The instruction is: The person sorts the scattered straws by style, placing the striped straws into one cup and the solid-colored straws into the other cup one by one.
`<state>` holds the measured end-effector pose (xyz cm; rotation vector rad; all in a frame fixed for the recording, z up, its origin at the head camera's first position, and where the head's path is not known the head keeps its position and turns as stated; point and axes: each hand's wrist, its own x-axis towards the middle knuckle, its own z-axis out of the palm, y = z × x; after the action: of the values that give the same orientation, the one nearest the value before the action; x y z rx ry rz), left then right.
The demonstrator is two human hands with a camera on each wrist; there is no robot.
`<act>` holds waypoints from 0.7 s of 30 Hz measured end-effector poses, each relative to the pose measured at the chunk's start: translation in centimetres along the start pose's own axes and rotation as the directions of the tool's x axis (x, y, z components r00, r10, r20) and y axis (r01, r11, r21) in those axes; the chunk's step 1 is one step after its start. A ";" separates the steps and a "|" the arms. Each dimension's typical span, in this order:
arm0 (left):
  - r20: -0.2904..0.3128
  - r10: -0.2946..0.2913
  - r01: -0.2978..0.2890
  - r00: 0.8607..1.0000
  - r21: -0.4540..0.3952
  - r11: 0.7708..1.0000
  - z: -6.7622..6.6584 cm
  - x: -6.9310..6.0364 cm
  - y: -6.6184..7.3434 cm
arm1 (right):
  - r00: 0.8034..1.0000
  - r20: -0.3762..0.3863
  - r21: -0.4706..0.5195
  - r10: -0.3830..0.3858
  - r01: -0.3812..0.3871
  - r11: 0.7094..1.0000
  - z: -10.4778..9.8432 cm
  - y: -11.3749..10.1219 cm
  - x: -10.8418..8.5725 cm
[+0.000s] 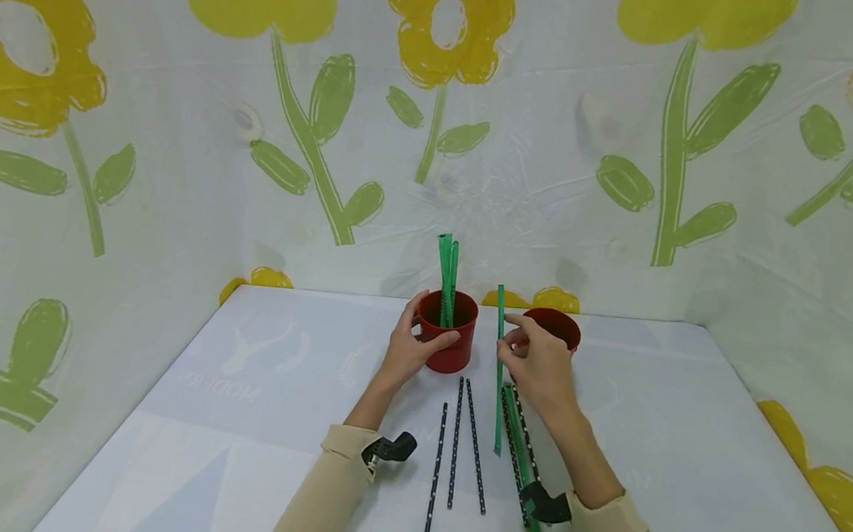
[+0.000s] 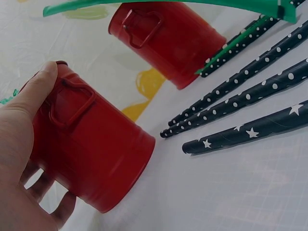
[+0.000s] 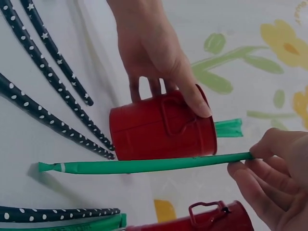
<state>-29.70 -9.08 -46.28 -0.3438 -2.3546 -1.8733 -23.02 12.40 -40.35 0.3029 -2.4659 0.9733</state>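
My left hand (image 1: 410, 344) grips a red metal cup (image 1: 457, 354), thumb near its rim, fingers round the far side; the left wrist view shows this cup (image 2: 101, 144) tilted. Green wrapped sticks (image 1: 446, 280) stand inside it. Between thumb and fingertips my right hand (image 1: 542, 367) pinches one long green wrapped stick (image 1: 499, 389), held upright to the right of that cup and apart from its opening. In the right wrist view the stick (image 3: 130, 166) runs past the side of the gripped cup (image 3: 159, 129), its near end in the fingers of my right hand (image 3: 276, 173).
A second red cup (image 1: 557, 325) stands behind my right hand. Several dark patterned sticks (image 1: 455, 444) lie on the white table (image 1: 234, 418), and a bundle of dark and green sticks (image 1: 521, 440) lies beneath my right forearm. A flowered sheet hangs behind.
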 end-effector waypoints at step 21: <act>-0.014 0.012 -0.012 1.000 0.005 1.000 0.3 0.4 -1.0 | 0.986 -0.143 0.139 -0.080 0.100 0.985 -3.1 -3.6 5.4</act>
<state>-30.28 -8.96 -47.22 -0.3426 -2.3425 -1.8577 -25.29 11.75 -33.52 0.3790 -2.2425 1.1005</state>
